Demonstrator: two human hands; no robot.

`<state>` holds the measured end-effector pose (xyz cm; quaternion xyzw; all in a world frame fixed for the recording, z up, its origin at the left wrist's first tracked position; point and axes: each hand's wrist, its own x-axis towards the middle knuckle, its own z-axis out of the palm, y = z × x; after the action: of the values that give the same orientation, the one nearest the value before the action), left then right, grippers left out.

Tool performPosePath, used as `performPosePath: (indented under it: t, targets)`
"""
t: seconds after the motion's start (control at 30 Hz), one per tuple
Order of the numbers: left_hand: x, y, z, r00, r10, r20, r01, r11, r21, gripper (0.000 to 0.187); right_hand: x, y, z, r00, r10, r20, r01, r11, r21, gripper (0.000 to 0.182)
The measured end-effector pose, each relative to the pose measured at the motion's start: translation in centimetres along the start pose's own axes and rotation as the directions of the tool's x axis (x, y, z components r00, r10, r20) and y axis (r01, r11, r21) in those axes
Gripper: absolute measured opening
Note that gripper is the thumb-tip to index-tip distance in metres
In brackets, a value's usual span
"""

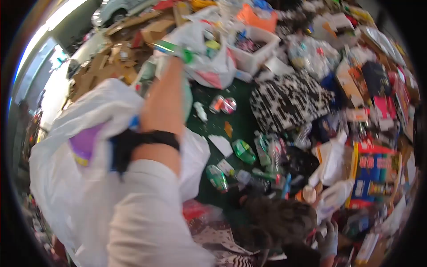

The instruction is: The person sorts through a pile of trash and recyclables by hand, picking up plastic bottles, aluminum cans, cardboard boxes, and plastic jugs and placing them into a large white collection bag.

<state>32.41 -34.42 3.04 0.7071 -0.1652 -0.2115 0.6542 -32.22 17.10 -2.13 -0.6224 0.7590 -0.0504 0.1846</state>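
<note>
My left hand [171, 66] is raised at the end of a white sleeve and a black wristband [149, 139]. Its fingers are closed on a green object with a pale band [177, 49], blurred by motion. Just below and left of my arm hangs a large white plastic bag [89, 111] with something purple [83, 144] showing through it. My right hand is out of sight.
Mixed rubbish lies all around: a white tub [255, 46], black-and-white patterned cloth [289, 100], crushed cans [222, 105], green cans [243, 151] on dark green ground, cardboard [115, 58]. Another person's dark-haired head [275, 218] and gloved hand [329, 240] are at the bottom.
</note>
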Motion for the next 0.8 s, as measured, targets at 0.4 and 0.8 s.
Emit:
performPosePath:
  t: [0.4,0.8]
  targets:
    - [1.7,-13.4,3.9,0.836,0.181,0.518,-0.537,0.073,0.841,0.053,0.2,3.6,2.8,0.963,0.164,0.213,-0.163,0.986,-0.025,0.052]
    - [-20.7,-38.3,-2.1,0.901,-0.005,0.434,-0.416,0.275,0.867,0.068,23.3,-18.5,20.8,0.823,-0.512,0.247,0.521,0.853,0.031,0.073]
